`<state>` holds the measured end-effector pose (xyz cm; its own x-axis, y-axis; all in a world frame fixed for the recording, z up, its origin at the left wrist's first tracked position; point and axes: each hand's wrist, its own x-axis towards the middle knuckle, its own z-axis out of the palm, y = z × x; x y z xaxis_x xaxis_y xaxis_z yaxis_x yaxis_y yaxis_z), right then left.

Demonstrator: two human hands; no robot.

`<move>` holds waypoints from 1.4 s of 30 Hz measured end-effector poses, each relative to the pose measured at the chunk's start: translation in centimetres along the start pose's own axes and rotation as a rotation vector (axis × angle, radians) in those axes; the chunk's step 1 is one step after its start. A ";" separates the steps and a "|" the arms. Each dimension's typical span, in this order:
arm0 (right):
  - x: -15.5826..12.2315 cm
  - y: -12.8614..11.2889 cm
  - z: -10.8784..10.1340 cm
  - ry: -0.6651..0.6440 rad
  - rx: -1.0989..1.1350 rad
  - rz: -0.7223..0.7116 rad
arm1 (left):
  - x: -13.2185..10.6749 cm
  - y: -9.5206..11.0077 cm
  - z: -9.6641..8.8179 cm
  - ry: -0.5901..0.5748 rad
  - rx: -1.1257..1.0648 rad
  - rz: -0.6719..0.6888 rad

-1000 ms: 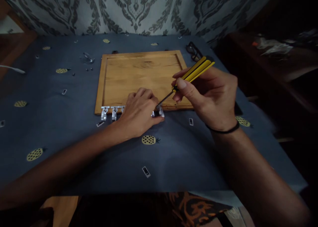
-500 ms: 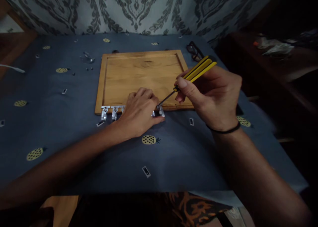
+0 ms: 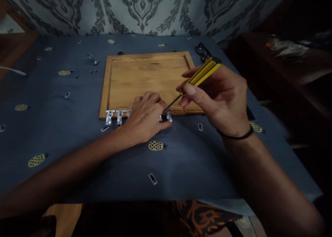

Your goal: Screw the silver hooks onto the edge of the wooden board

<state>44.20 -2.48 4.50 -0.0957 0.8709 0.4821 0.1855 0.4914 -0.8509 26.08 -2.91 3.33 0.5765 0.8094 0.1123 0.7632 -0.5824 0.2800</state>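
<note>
A framed wooden board (image 3: 147, 78) lies flat, with several small silver metal hooks (image 3: 119, 117) along its near edge. My left hand (image 3: 145, 117) rests over that edge, fingers bent, its thumb against the rightmost metal hook (image 3: 169, 117); it hides some of the hooks behind it. In my right hand (image 3: 224, 100) is a screwdriver with a yellow and black handle (image 3: 202, 74), gripped between thumb and fingers. The screwdriver slants down to the left, its tip at the rightmost hook beside my left index finger. Any screw under the tip is too small to make out.
Eyeglasses (image 3: 203, 52) lie behind the board's right corner. To its left are a crumpled clear plastic bag (image 3: 91, 59) and several small dark pieces (image 3: 76, 76). A white cable (image 3: 12, 70) lies at the far left. A patterned blue cloth (image 3: 85, 174) covers the table.
My right hand and the screwdriver handle have shifted slightly left, and the fingers have moved around the handle. The tip remains at the hook. My left hand has stayed in place.
</note>
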 end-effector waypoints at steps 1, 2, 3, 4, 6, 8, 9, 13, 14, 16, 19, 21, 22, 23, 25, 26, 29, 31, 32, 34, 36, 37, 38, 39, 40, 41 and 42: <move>0.0 0.0 0.0 -0.014 -0.010 0.000 | 0.0 0.0 0.0 0.004 -0.001 0.002; -0.1 0.0 -0.1 -0.021 -0.020 -0.002 | 0.0 0.0 0.0 0.007 -0.001 0.002; -0.1 -0.1 -0.1 -0.015 -0.026 -0.011 | 0.0 0.0 0.0 0.007 -0.001 0.001; -0.1 -0.1 0.0 -0.002 -0.026 -0.022 | -0.1 0.0 0.0 0.003 -0.002 0.000; -0.2 -0.2 0.1 0.034 -0.026 -0.032 | -0.1 -0.1 0.1 -0.002 -0.003 0.002; -0.2 -0.2 0.3 0.074 -0.024 -0.035 | -0.1 -0.1 0.2 -0.001 -0.004 0.008; -0.3 -0.2 0.4 0.095 -0.022 -0.034 | -0.1 -0.1 0.2 0.003 -0.003 0.009; -0.6 0.0 1.2 0.167 -0.005 -0.057 | -0.1 -0.1 0.2 0.008 0.007 0.002; -0.7 0.0 1.4 0.184 -0.010 -0.063 | -0.1 0.0 0.2 0.007 0.010 0.001; -0.8 0.0 1.7 0.223 -0.026 -0.087 | -0.1 0.0 0.1 0.003 0.011 0.000; -1.0 -0.3 1.8 0.304 -0.050 -0.128 | -0.1 0.1 -0.1 -0.014 0.002 -0.006; -1.0 -0.6 1.8 0.344 -0.071 -0.132 | -0.1 0.1 -0.2 -0.031 -0.008 -0.012; -1.0 -0.7 1.7 0.345 -0.081 -0.121 | -0.1 0.1 -0.2 -0.033 -0.012 -0.013; -0.9 -0.7 1.7 0.336 -0.086 -0.107 | -0.1 0.1 -0.2 -0.029 -0.014 -0.012; -0.8 -0.5 1.6 0.293 -0.072 -0.093 | -0.1 0.0 -0.1 -0.011 -0.012 -0.008; -0.7 -0.3 1.6 0.271 -0.059 -0.088 | -0.1 0.0 0.0 -0.004 -0.009 -0.006; -0.5 0.1 1.7 0.239 -0.013 -0.089 | 0.0 -0.1 0.1 0.003 -0.001 -0.006; -0.5 0.1 1.7 0.236 0.019 -0.086 | 0.0 -0.1 0.2 0.004 -0.004 -0.009; -0.5 0.1 1.7 0.235 0.034 -0.089 | 0.0 -0.1 0.2 0.004 -0.007 -0.009; -0.4 0.0 1.7 0.230 0.043 -0.093 | 0.0 -0.1 0.2 -0.004 -0.009 -0.007; -0.5 0.1 1.7 0.225 0.016 -0.092 | 0.0 -0.1 0.2 -0.007 -0.005 -0.004; -0.5 0.1 1.6 0.218 -0.011 -0.080 | 0.0 -0.1 0.2 -0.006 -0.002 -0.003; -0.5 0.2 1.6 0.209 -0.040 -0.066 | 0.0 -0.1 0.2 -0.006 0.000 -0.003; -0.6 0.2 1.5 0.200 -0.065 -0.053 | 0.0 0.0 0.2 -0.005 0.001 -0.005; -0.6 0.3 1.4 0.194 -0.083 -0.052 | 0.0 0.0 0.1 -0.005 0.002 -0.006; -0.6 0.2 1.4 0.188 -0.095 -0.050 | 0.0 0.0 0.1 -0.008 0.002 -0.006; -0.6 0.2 1.3 0.184 -0.103 -0.051 | 0.0 0.0 0.1 -0.010 0.002 -0.006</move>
<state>42.98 -2.88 3.76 0.0710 0.8242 0.5619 0.2848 0.5231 -0.8033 26.06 -2.92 3.24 0.5750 0.8118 0.1015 0.7669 -0.5781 0.2787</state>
